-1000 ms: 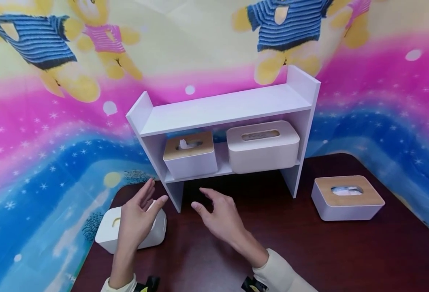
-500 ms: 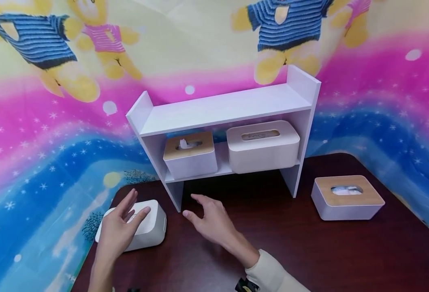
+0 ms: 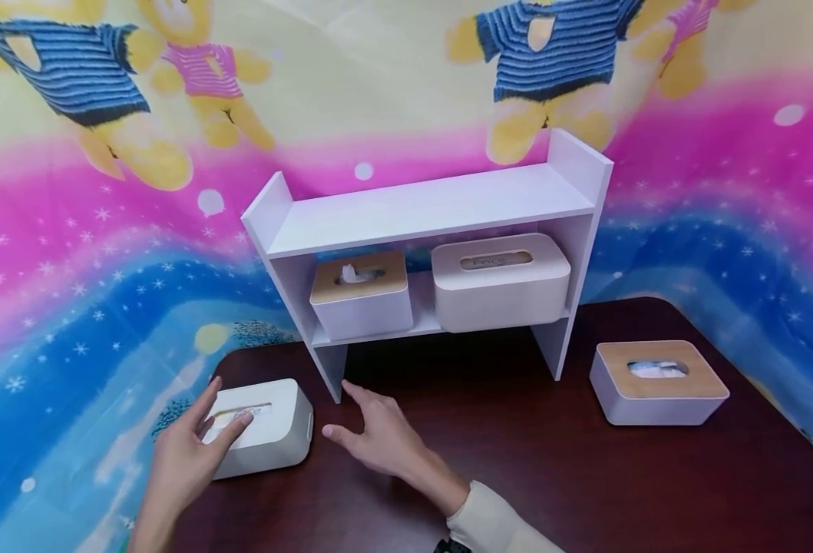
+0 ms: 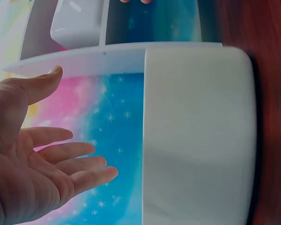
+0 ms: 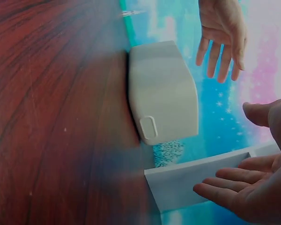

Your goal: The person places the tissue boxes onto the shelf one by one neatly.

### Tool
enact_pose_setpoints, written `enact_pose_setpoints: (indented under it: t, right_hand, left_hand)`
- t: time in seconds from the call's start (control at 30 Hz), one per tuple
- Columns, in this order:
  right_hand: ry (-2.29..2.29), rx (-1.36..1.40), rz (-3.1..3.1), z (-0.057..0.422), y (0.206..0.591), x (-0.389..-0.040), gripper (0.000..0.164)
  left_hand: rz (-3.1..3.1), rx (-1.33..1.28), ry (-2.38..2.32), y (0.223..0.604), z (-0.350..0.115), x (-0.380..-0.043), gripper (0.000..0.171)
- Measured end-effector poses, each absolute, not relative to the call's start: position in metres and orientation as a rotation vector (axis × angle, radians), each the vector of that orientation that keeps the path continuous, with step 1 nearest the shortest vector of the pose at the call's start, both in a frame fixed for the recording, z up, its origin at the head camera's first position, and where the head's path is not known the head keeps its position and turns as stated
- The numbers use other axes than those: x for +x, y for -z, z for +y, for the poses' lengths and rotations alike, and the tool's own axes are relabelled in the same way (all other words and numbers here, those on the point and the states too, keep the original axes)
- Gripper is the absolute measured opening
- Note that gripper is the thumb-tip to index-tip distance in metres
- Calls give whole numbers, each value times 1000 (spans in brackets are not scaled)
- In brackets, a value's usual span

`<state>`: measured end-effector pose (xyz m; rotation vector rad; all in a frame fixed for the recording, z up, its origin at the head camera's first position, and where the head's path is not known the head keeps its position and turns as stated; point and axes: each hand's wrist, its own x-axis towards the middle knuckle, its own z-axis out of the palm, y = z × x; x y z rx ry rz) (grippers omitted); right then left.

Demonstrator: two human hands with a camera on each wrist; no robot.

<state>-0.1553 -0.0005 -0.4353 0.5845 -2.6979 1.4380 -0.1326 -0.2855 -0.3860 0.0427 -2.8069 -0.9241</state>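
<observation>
A white tissue box [image 3: 268,438] with an oval slot in its top lies on the table, left of the shelf. My left hand [image 3: 183,455] hovers over its left end, fingers extended and thumb apart; the left wrist view shows a gap between that hand [image 4: 51,164] and the box [image 4: 196,136]. To the right of the box is my right hand [image 3: 385,438], fingers loosely straight and holding nothing. In the right wrist view the right hand [image 5: 257,173] is also apart from the box [image 5: 164,93].
The white shelf [image 3: 434,211] holds a wood-topped tissue box [image 3: 361,299] and a larger white tissue box [image 3: 501,284] on its lower board. Another wood-topped tissue box [image 3: 658,384] stands on the dark table [image 3: 558,476] at right. A printed cloth [image 3: 392,92] hangs behind.
Both hands have moved left and lower, the left one away from the front of the box to its left end. The boxes stay put, and the head view has shifted slightly.
</observation>
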Motion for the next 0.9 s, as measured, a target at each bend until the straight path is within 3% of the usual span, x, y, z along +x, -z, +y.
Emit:
enact_pose_setpoints:
  t: [0.3, 0.9]
  right_hand:
    - [-1474, 643, -2683, -17, 441, -159, 77]
    - [-1520, 567, -2845, -43, 448, -162, 98]
  left_hand:
    - [-2887, 84, 859, 391, -310, -130, 97]
    - [-3093, 116, 876, 406, -357, -140, 115]
